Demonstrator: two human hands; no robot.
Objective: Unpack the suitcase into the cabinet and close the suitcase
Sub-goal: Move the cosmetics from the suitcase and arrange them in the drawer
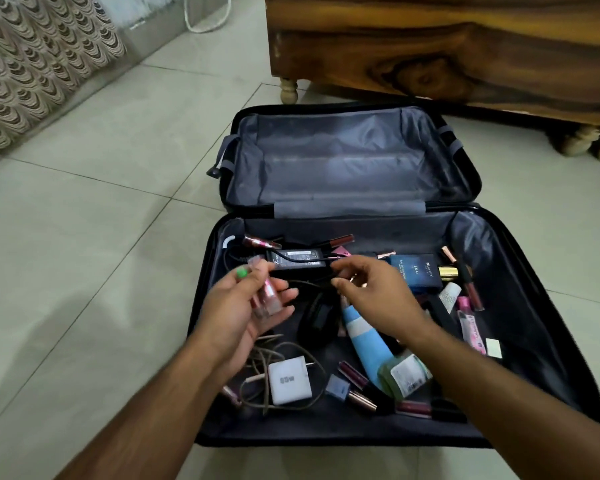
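A black suitcase [520, 306] lies open on the floor, its far half empty with grey lining. The near half holds a black power adapter [300, 259], a white charger [289, 380] with tangled cable, a blue and white tube [361, 337], a green bottle [404, 374], a blue perfume box [414, 271] and several lip gloss tubes. My left hand [243, 313] holds pink gloss tubes [267, 299] above the suitcase's left side. My right hand [371, 289] hovers over the middle with fingers loosely curled, holding nothing I can see. A wooden cabinet [447, 50] stands behind the suitcase.
Pale floor tiles [101, 237] surround the suitcase. A patterned fabric edge [32, 71] runs along the upper left. A white cord [208, 15] loops on the floor at the top. The cabinet stands on short turned legs [288, 88].
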